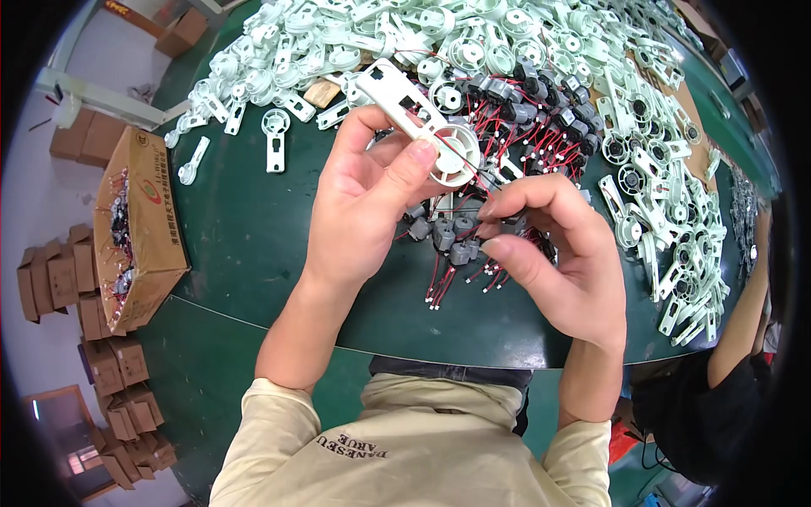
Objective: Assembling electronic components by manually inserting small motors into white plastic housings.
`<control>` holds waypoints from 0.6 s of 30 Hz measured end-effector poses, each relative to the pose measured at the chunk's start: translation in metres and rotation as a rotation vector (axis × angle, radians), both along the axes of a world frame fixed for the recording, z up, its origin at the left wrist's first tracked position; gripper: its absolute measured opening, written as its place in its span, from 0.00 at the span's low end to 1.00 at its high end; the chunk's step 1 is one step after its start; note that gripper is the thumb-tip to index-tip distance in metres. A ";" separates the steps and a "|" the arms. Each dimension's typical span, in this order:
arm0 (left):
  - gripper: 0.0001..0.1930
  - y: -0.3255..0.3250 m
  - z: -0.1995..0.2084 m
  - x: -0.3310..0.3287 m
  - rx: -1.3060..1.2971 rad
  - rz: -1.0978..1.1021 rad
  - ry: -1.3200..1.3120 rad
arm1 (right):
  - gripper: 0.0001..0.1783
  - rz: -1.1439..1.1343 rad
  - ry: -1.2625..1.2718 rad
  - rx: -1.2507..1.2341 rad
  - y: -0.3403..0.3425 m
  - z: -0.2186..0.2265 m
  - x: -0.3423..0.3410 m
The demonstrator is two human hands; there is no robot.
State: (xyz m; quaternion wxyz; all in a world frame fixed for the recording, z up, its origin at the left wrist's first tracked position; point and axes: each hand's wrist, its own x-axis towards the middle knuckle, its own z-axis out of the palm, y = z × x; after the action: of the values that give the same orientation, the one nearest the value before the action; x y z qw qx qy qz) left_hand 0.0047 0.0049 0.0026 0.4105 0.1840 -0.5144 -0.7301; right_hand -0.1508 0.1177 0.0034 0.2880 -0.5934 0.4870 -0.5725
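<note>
My left hand [355, 211] grips a pale plastic housing [390, 91], a long slotted handle with a round spoked ring at its lower end. The thumb presses beside the ring. Close on its right, my right hand [570, 266] pinches a small dark motor [513, 224] between thumb and fingertips. A thin red and black wire [463, 160] runs across the ring toward the right hand. Beneath the hands lie several grey motors [456, 241], their red leads ending in white plugs. A larger pile of motors [541, 101] sits just beyond.
A big heap of pale housings [338, 34] covers the back of the green table [245, 220]. More housings, some with dark round centres [632, 179], spread along the right. A cardboard box of wired parts [156, 228] stands at the left. Another person's arm [743, 313] shows at right.
</note>
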 end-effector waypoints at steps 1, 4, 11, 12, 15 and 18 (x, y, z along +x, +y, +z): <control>0.13 0.000 -0.001 0.000 -0.006 -0.005 0.007 | 0.12 -0.035 -0.061 0.050 0.000 -0.001 0.002; 0.13 0.000 -0.002 0.000 -0.028 0.001 0.009 | 0.12 -0.137 -0.306 0.124 -0.001 0.004 0.009; 0.20 0.001 -0.007 -0.002 -0.082 -0.014 -0.006 | 0.14 -0.299 0.155 0.184 -0.001 0.004 0.002; 0.24 0.004 -0.004 -0.003 -0.009 -0.053 -0.006 | 0.15 -0.272 0.115 0.166 -0.002 0.003 0.003; 0.20 0.009 -0.006 -0.006 -0.098 -0.128 -0.100 | 0.16 -0.245 0.074 0.134 -0.004 -0.002 0.006; 0.17 0.008 -0.013 -0.004 -0.118 -0.182 -0.109 | 0.14 -0.322 0.046 -0.001 -0.007 -0.007 0.008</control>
State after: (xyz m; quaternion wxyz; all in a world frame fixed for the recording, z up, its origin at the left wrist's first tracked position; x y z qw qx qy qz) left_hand 0.0003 0.0126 -0.0106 0.3243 0.1515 -0.5926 -0.7216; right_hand -0.1431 0.1107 -0.0031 0.1811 -0.5208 0.5818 -0.5979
